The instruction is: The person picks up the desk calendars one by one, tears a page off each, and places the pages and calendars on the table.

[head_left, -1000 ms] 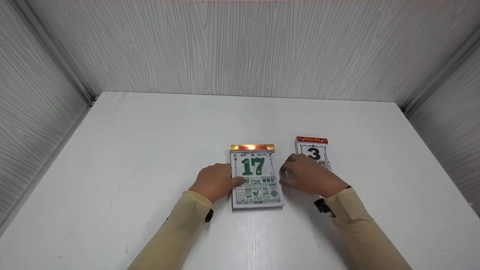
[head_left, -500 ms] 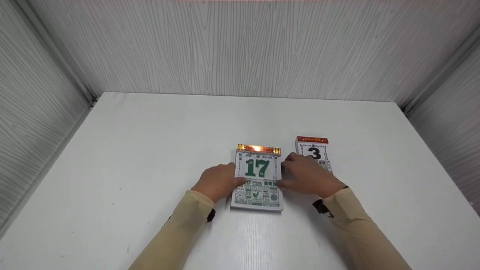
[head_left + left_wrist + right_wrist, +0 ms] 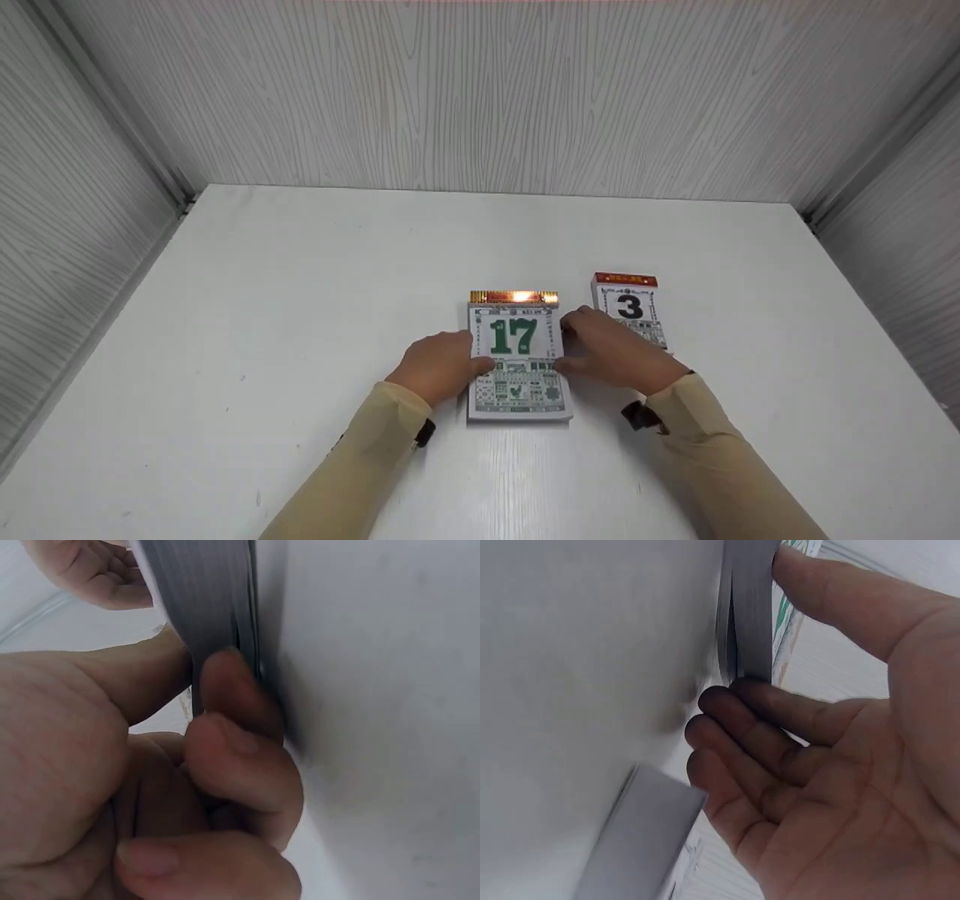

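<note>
Calendar with green 17 point(image 3: 520, 358) is lying on, or just above, the white table point(image 3: 337, 277), beside the smaller calendar with 3 point(image 3: 629, 306), and it is now sitting straighter than half a second ago. Left hand point(image 3: 437, 367) and right hand point(image 3: 621, 349) are pinching its two side edges, thumbs on the face, so the hold is probably becoming even.

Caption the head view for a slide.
Left hand and right hand hold the tear-off calendar showing 17, beside the red-topped calendar showing 3.

Grey wood-grain walls point(image 3: 495, 97) on three sides of a white tabletop point(image 3: 337, 262)
</note>
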`<state>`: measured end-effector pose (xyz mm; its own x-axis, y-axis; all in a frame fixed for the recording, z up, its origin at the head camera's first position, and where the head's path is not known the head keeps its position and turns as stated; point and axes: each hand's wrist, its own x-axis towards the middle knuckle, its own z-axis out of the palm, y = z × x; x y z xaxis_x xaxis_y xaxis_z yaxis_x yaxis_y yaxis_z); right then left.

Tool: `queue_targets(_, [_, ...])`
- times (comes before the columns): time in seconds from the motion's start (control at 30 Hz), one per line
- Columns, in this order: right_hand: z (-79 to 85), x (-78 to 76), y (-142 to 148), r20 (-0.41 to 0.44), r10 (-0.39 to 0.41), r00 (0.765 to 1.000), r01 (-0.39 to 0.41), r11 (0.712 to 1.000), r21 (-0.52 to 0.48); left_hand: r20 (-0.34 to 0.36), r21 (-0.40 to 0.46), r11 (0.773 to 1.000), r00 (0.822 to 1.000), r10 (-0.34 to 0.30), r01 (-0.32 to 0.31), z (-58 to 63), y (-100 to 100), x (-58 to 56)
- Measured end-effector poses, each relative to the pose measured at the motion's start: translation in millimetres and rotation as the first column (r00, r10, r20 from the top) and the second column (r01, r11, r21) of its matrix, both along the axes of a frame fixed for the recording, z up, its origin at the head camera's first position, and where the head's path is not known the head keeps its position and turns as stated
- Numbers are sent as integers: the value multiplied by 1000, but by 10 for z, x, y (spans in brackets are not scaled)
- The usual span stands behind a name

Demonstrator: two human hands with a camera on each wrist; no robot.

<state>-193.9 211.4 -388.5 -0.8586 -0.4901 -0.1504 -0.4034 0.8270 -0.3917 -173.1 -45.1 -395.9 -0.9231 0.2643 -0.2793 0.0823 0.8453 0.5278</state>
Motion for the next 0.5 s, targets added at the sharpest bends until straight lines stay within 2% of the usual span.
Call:
queue_targets(0.17, [-18,-10,16,90,-47,995,58,991,-120,-15,6,1000,1000,2,-2,-5,17,11])
queue_targets(0.33, [-32,-25,41,162,-74,984,106,974,-198,-20,4,1000,1000,7,-6,16,29,35])
queue_targets(0.4, [-30,-29,49,201,-82,976,130,962,-240,-25,8,1000,1000,5,-5,20,27,39])
queue_targets(0.5, [-12,-32,33,285,-88,954,183,927,-327,-34,15,1000,999,2,-1,23,20,37])
